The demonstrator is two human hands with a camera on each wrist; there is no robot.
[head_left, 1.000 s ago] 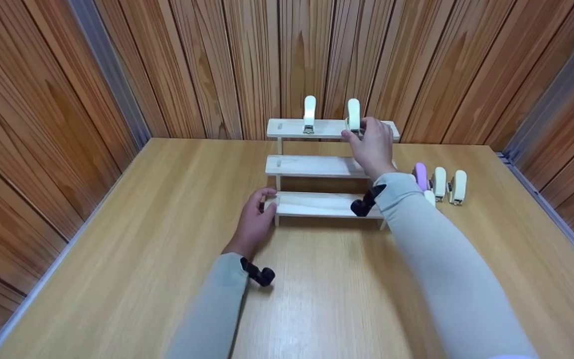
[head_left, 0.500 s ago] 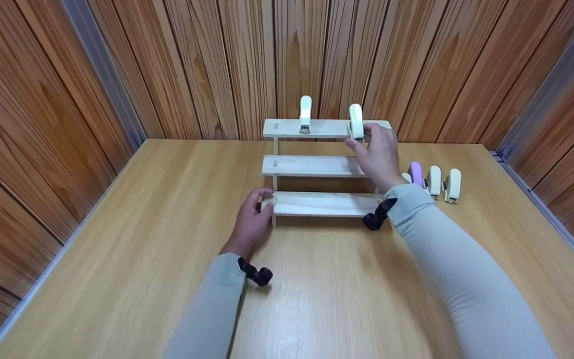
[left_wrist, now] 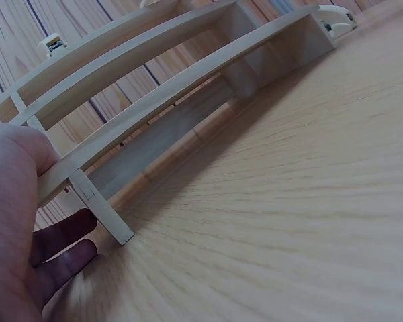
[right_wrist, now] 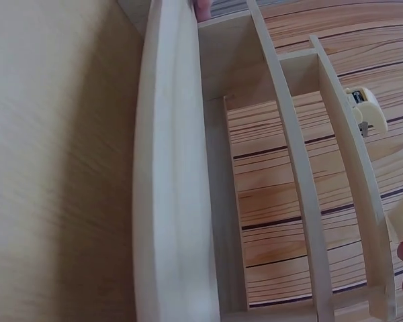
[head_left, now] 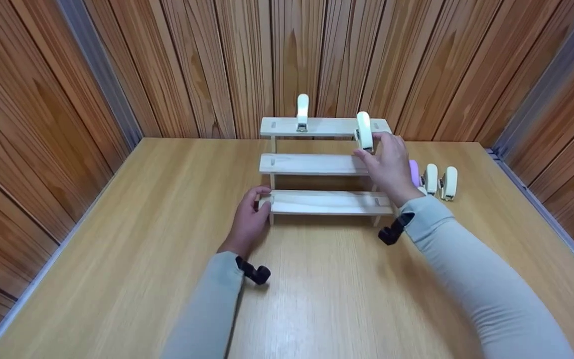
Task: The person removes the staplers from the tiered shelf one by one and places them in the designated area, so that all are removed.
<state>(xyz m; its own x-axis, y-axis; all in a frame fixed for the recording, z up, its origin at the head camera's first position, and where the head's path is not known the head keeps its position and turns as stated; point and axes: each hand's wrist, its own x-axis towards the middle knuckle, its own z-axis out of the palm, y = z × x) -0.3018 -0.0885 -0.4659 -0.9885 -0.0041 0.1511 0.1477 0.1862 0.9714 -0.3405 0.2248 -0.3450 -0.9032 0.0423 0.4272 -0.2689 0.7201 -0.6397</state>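
A three-tier wooden display rack (head_left: 324, 203) stands on the table, its steps rising toward the back. My left hand (head_left: 248, 219) grips the left end of the lowest shelf, thumb over the board and fingers by the leg (left_wrist: 101, 208) in the left wrist view. Between thumb and fingers, my right hand (head_left: 391, 164) pinches a cream stapler (head_left: 364, 130), held upright and slightly tilted in front of the top shelf's right part. Another cream stapler (head_left: 302, 113) stands on the top shelf, left of centre; the right wrist view shows this stapler (right_wrist: 367, 109) too.
Right of the rack, a purple stapler (head_left: 414, 172), partly behind my right arm, stands beside two cream staplers (head_left: 431, 178). Another pale piece there is mostly hidden by the sleeve. Wood-panelled walls (head_left: 192, 65) close off the table (head_left: 167, 209) at the back and sides.
My right hand has drawn the cream stapler off the top shelf, toward me, down and slightly right. The left hand keeps its grip on the rack.
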